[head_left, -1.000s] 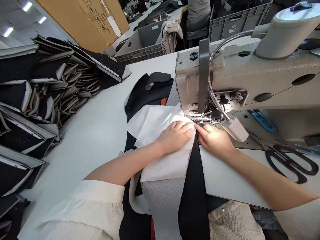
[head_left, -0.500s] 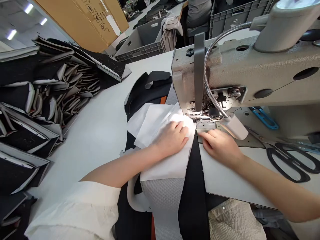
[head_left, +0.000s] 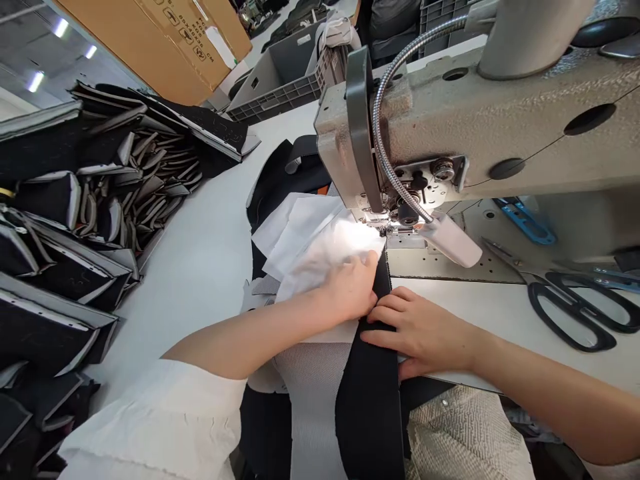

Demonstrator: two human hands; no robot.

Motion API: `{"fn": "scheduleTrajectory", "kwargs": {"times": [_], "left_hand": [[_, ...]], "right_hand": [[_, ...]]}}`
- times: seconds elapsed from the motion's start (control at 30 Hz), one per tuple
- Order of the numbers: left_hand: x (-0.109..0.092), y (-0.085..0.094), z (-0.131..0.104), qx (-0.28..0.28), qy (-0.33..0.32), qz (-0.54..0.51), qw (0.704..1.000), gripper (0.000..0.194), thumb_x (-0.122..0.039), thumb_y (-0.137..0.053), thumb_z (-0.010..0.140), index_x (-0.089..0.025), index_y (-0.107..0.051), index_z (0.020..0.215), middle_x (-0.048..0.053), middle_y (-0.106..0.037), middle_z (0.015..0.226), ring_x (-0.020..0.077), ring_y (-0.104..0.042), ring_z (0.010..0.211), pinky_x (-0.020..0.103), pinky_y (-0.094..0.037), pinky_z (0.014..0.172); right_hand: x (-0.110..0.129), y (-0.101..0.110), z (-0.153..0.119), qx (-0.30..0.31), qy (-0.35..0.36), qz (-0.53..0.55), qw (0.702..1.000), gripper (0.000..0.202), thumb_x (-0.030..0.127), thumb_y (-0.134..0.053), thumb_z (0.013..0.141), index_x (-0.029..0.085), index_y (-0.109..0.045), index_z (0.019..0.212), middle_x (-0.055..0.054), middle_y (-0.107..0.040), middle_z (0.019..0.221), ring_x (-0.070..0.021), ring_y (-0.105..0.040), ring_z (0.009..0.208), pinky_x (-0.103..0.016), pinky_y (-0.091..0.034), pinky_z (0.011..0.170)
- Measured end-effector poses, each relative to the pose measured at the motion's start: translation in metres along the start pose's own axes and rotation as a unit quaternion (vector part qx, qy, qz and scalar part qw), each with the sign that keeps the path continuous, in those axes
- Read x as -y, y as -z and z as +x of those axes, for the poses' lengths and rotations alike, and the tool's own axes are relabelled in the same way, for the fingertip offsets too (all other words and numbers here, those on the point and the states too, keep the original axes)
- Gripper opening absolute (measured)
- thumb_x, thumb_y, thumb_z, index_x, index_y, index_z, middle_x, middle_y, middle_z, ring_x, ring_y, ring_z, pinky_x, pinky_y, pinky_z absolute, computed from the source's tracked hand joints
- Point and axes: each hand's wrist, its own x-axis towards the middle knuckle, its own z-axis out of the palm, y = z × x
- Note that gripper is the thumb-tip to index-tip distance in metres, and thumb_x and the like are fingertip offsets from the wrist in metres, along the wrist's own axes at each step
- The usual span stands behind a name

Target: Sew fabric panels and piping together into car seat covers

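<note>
My left hand (head_left: 353, 287) is closed on the right edge of the white fabric (head_left: 305, 233), just below the lit needle area, its fingers curled and partly hidden. Beneath the white layers runs a strip of grey mesh fabric (head_left: 315, 380), lying over black fabric (head_left: 370, 400). My right hand (head_left: 420, 327) lies with fingers spread and stretched on the right edge of the black fabric, its thumb at the border. The sewing machine (head_left: 450, 120) stands over the far end of the white fabric, and its small lamp (head_left: 453, 240) hangs beside the needle.
Large scissors (head_left: 575, 307) and blue thread snips (head_left: 525, 220) lie right of the machine bed. Stacked black padded pieces (head_left: 45, 200) fill the left side. Behind the white table (head_left: 200, 247) stand a grey crate (head_left: 280, 73) and a cardboard box (head_left: 165, 47).
My right hand has moved back from the needle plate and spread onto the black fabric. My left hand has shifted slightly towards me and right, to the white fabric's edge. The view has shifted.
</note>
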Motion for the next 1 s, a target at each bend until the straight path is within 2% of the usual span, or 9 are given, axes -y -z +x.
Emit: {"fn": "scheduleTrajectory", "kwargs": {"times": [0.1, 0.17, 0.23, 0.33, 0.4, 0.47, 0.7, 0.9, 1.0], "left_hand": [[-0.001, -0.007, -0.004, -0.015, -0.024, 0.038, 0.999, 0.064, -0.019, -0.054, 0.076, -0.009, -0.031, 0.134, 0.017, -0.059, 0.101, 0.0285, -0.065, 0.077, 0.034, -0.05, 0.057], [0.003, -0.01, -0.003, -0.029, -0.035, 0.053, 0.998, 0.069, -0.014, -0.045, 0.08, -0.009, -0.018, 0.143, 0.016, -0.062, 0.1, 0.0277, -0.066, 0.077, 0.034, -0.05, 0.058], [0.012, -0.009, 0.001, -0.011, -0.05, 0.028, 0.998, 0.069, -0.01, -0.037, 0.082, -0.011, -0.011, 0.147, 0.013, -0.067, 0.095, 0.0254, -0.066, 0.074, 0.033, -0.049, 0.059], [0.029, -0.005, 0.011, 0.016, -0.107, -0.089, 0.99, 0.063, -0.013, -0.032, 0.085, -0.018, -0.019, 0.146, 0.009, -0.066, 0.113, 0.0213, -0.066, 0.092, 0.03, -0.051, 0.072], [0.037, -0.001, 0.019, 0.004, -0.143, -0.159, 0.977, 0.057, -0.015, -0.029, 0.086, -0.02, -0.029, 0.143, 0.006, -0.051, 0.135, 0.0186, -0.056, 0.115, 0.027, -0.048, 0.088], [0.039, 0.002, 0.026, -0.001, -0.146, -0.186, 0.972, 0.057, -0.015, -0.029, 0.085, -0.019, -0.034, 0.141, 0.004, -0.039, 0.144, 0.0181, -0.044, 0.127, 0.027, -0.043, 0.097], [0.022, 0.011, 0.036, -0.03, -0.1, -0.15, 0.983, 0.055, -0.013, -0.031, 0.084, -0.017, -0.04, 0.137, 0.009, -0.052, 0.134, 0.0208, -0.054, 0.117, 0.03, -0.047, 0.092], [0.034, 0.016, 0.042, -0.034, -0.143, -0.131, 0.98, 0.053, -0.008, -0.031, 0.082, -0.019, -0.046, 0.132, 0.004, -0.052, 0.134, 0.0169, -0.052, 0.119, 0.027, -0.042, 0.098], [0.039, 0.017, 0.046, -0.065, -0.152, -0.111, 0.98, 0.051, -0.01, -0.03, 0.083, -0.019, -0.049, 0.129, 0.001, -0.055, 0.132, 0.0148, -0.052, 0.119, 0.025, -0.039, 0.1]], "right_hand": [[0.01, -0.006, 0.002, -0.016, -0.017, -0.071, 0.997, 0.041, 0.033, -0.064, 0.079, 0.018, -0.057, 0.116, -0.009, -0.06, 0.108, -0.0228, -0.052, 0.097, -0.038, -0.041, 0.083], [0.016, -0.012, 0.004, -0.047, -0.034, -0.135, 0.989, 0.032, 0.018, -0.055, 0.083, 0.015, -0.058, 0.115, -0.011, -0.062, 0.108, -0.0232, -0.055, 0.098, -0.038, -0.043, 0.085], [0.02, -0.018, 0.004, -0.077, -0.051, -0.185, 0.978, 0.035, 0.012, -0.049, 0.084, 0.012, -0.058, 0.118, -0.014, -0.062, 0.112, -0.0264, -0.056, 0.104, -0.041, -0.044, 0.088], [0.022, -0.023, 0.003, -0.096, -0.061, -0.216, 0.97, 0.038, 0.014, -0.049, 0.084, 0.007, -0.058, 0.12, -0.018, -0.06, 0.119, -0.0319, -0.056, 0.11, -0.045, -0.046, 0.09], [0.02, -0.022, 0.001, -0.098, -0.061, -0.225, 0.967, 0.036, 0.012, -0.05, 0.084, 0.007, -0.06, 0.118, -0.018, -0.061, 0.118, -0.0316, -0.057, 0.109, -0.045, -0.048, 0.089], [0.016, -0.021, -0.001, -0.102, -0.064, -0.229, 0.966, 0.036, 0.009, -0.05, 0.082, 0.007, -0.061, 0.116, -0.017, -0.063, 0.117, -0.0307, -0.058, 0.109, -0.044, -0.049, 0.089], [0.0, -0.019, -0.003, -0.101, -0.075, -0.232, 0.964, 0.039, 0.007, -0.049, 0.082, 0.003, -0.058, 0.12, -0.02, -0.059, 0.122, -0.0319, -0.054, 0.115, -0.046, -0.047, 0.094], [0.006, -0.038, 0.022, -0.124, -0.111, -0.274, 0.947, 0.035, 0.01, -0.046, 0.084, -0.001, -0.061, 0.114, -0.026, -0.06, 0.117, -0.0358, -0.059, 0.106, -0.049, -0.051, 0.086], [0.005, -0.043, 0.037, -0.125, -0.137, -0.268, 0.945, 0.036, 0.01, -0.042, 0.087, -0.004, -0.058, 0.117, -0.029, -0.058, 0.118, -0.0354, -0.059, 0.106, -0.051, -0.051, 0.085]]}}
